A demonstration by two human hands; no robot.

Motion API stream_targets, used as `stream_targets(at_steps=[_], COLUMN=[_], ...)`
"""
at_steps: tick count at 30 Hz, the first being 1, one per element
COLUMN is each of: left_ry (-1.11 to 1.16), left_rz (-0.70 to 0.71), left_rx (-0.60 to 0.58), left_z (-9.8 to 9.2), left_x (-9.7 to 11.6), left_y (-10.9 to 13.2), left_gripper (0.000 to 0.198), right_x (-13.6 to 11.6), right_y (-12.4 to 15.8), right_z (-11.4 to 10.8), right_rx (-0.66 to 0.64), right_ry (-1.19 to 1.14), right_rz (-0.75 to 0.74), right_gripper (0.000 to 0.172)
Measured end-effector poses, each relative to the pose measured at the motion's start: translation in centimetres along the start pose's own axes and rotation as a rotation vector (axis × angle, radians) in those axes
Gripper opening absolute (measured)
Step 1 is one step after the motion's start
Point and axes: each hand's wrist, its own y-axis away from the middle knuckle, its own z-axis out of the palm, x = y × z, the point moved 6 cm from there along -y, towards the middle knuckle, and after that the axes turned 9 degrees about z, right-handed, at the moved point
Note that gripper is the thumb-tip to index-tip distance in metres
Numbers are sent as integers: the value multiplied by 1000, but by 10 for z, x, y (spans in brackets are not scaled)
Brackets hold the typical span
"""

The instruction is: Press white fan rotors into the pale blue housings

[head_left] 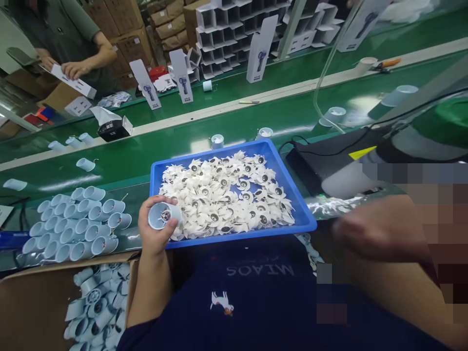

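I'm watching the person's left hand (155,242) pinching a light-blue cup (154,217), thumb pressing the near side and fingers curling around the outer wall; the mouth is facing up towards the wearer, presumably so that the small round part inside is lying in plain sight. That cup is hovering over the near left corner of the blue tray (237,237), just beside the white fan wheels (215,200) that are filling it. The tray is sitting right before the person's torso, probably because both arms are reaching it easily there. The right hand (382,229) is showing as a blur right of the tray, near some crumpled clear plastic (334,207); I cannot tell whether its fingers are spreading or closing. More cups (78,222) are crowding in tight rows on the tabletop (137,195) to the left, seemingly to save room and keep them handy. Below, a cardboard box (31,304) is holding loose blue pieces (97,307), apparently heaped for bulk storage. Across the green line, a co-worker (66,34) is gripping a white carton (75,84).
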Motion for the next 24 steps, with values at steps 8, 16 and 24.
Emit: stream_targets(at_steps=[8, 16, 24], left_ry=[23, -155, -66], left_rz=[34, -157, -186], left_rx=[-47, 42, -207], left_z=[9, 4, 34], left_x=[21, 15, 13], left_y=[7, 16, 19], left_gripper=[50, 62, 61], right_x=[-20, -17, -12], right_y=[-46, -54, -43], right_z=[104, 105, 83], right_rx=[-791, -775, -531], right_ry=[389, 286, -807], right_rz=[172, 300, 532], right_gripper=[20, 25, 45])
